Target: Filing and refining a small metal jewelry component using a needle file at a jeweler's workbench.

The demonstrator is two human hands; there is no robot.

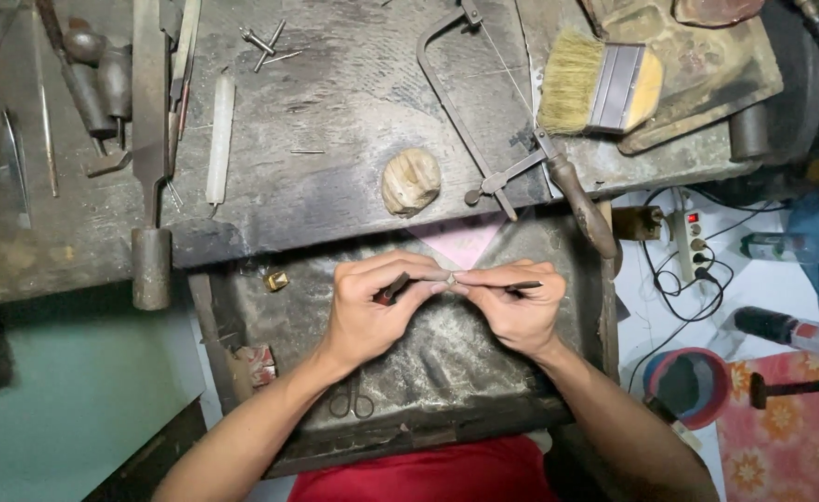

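My left hand [372,307] and my right hand [516,302] meet fingertip to fingertip over a dark cloth-lined tray [446,390] below the workbench. Between the fingertips sits a tiny pale metal piece [451,277]. The left hand also grips a small dark tool [393,288] against its palm. The right hand pinches a thin dark rod-like tool [521,286] whose tip points at the small piece. Both forearms come up from the bottom of the view.
The worn bench [335,139] carries a jeweller's saw [511,139], a wide brush [600,85], a white stick [219,139], files and hand tools [103,93] at left and a wooden peg [411,181]. A power strip [690,244] and cables lie right. Small scissors [353,402] rest in the tray.
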